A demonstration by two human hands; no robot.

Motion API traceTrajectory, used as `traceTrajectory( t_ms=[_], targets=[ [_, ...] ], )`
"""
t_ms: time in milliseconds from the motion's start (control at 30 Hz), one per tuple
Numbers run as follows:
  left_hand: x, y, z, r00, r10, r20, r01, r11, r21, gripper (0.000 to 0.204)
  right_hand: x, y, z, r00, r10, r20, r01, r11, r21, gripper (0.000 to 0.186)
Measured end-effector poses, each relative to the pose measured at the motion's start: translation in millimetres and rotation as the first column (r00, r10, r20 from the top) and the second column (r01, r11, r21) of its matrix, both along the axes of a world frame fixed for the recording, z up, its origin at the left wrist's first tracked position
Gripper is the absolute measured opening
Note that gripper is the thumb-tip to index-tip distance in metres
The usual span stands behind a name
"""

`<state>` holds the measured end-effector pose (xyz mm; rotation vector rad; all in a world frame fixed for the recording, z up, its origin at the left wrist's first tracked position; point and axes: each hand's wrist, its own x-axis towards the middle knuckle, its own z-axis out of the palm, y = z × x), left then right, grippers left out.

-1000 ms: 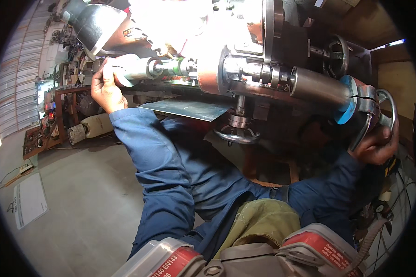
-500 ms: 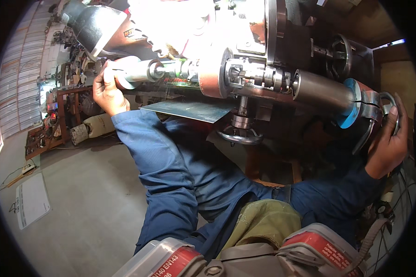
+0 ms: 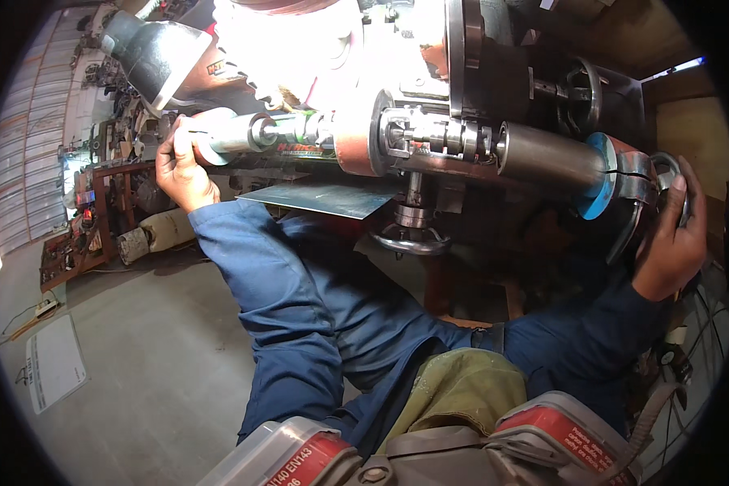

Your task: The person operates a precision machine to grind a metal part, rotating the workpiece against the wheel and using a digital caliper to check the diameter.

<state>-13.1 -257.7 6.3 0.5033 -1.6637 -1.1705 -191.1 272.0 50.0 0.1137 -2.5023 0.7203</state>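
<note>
- Nearest, toward 7 and 5 o'clock from the middle of the view, the clear-cased respirator filters (image 3: 567, 441) bear red labels; an olive cloth (image 3: 458, 389) lies between them.
- Blue sleeves (image 3: 287, 324) reach up from 7 and 4 o'clock.
- Just off the centre, a chrome lower wheel (image 3: 413, 245) stands below the machine, with a flat metal plate (image 3: 316, 199) at its 10 o'clock.
- At 3 o'clock, the right hand (image 3: 672, 231) is at the chrome handwheel (image 3: 664, 159): thumb laid up along the near side, fingers curled past the outer edge, pinching the rim between them; the fingertips are partly hidden.
- At 10 o'clock, the left hand (image 3: 188, 170) pinches the flanged cylinder (image 3: 243, 134) at its outer end, thumb in front, the other fingers mostly behind and hard to make out.
- At 1 o'clock, a lobed metal shaft (image 3: 452, 136) sits in line between an orange-sided drum (image 3: 358, 144) and a steel sleeve (image 3: 551, 156), which meets a blue ring (image 3: 597, 180) at 2 o'clock.
- Farther, at 10 to 11 o'clock, a dark lamp shade (image 3: 158, 61) stands beside strong white glare.
- Farthest, at 9 to 10 o'clock, is a ribbed wall (image 3: 28, 150).
</note>
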Motion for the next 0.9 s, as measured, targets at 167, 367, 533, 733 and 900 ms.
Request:
traceTrajectory(
  t_ms=[167, 367, 533, 733, 900],
  targets=[
    [-1, 1, 1, 1.0, 0.013, 0.015, -0.013, 1.0, 0.012, 0.017, 7, -2, -17, 0.974, 0.04, -0.223, -0.054, 0.997, -0.06, 0.025],
    [-4, 1, 3, 0.999, 0.014, 0.038, -0.014, 1.0, -0.002, 0.013, -1, 6, -64, 0.78, 0.022, -0.626, -0.123, 0.985, -0.119, 0.024],
    [-6, 3, 5, 0.999, 0.001, 0.046, 0.0, 1.0, -0.025, 0.01, -29, 4, -86, 0.364, -0.063, -0.929, 0.043, 0.998, -0.051, 0.034],
    [-5, 6, 7, 0.999, 0.012, 0.05, -0.013, 0.999, 0.035, 0.014, 11, 1, -49, 0.896, 0.024, -0.444, -0.068, 0.994, -0.083, 0.03],
    [-3, 9, 7, 0.999, 0.016, 0.03, -0.016, 1.0, 0.003, 0.015, 9, -5, -17, 0.967, 0.05, -0.248, -0.065, 0.996, -0.054, 0.026]
  ],
)
